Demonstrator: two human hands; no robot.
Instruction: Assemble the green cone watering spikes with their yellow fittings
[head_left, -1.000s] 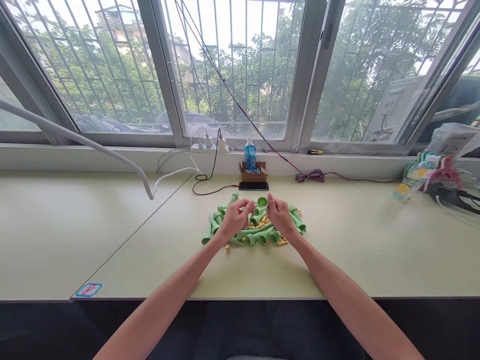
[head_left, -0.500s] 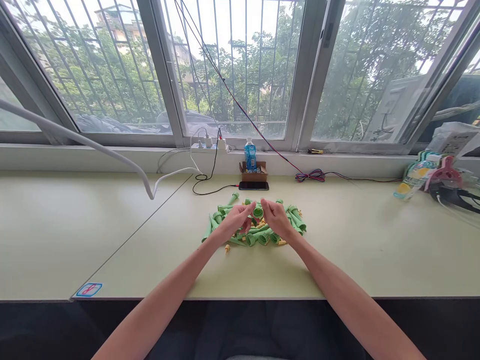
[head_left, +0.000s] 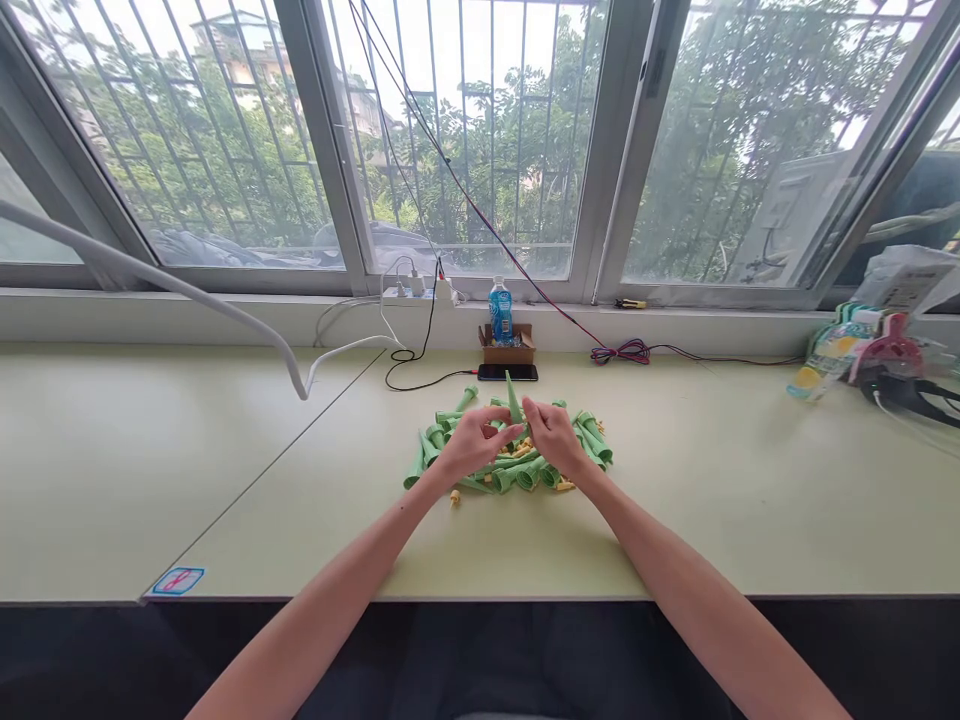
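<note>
A green cone (head_left: 513, 396) stood nearly upright between the two hands, slim tip upward. The right hand (head_left: 553, 434) had its fingers curled together, clamped on the lower part. The left hand (head_left: 474, 442) had its thumb and index finger slightly apart at the cone's other side; whether they gripped it, I could not tell. Below and around lay other green cones (head_left: 528, 476) among small yellow pieces (head_left: 525, 446), with one stray piece (head_left: 455, 496) nearer the table's (head_left: 510, 550) front edge. Beyond, a phone (head_left: 491, 373) lay before a small carton (head_left: 508, 354) and a blue bottle (head_left: 500, 310)
</note>
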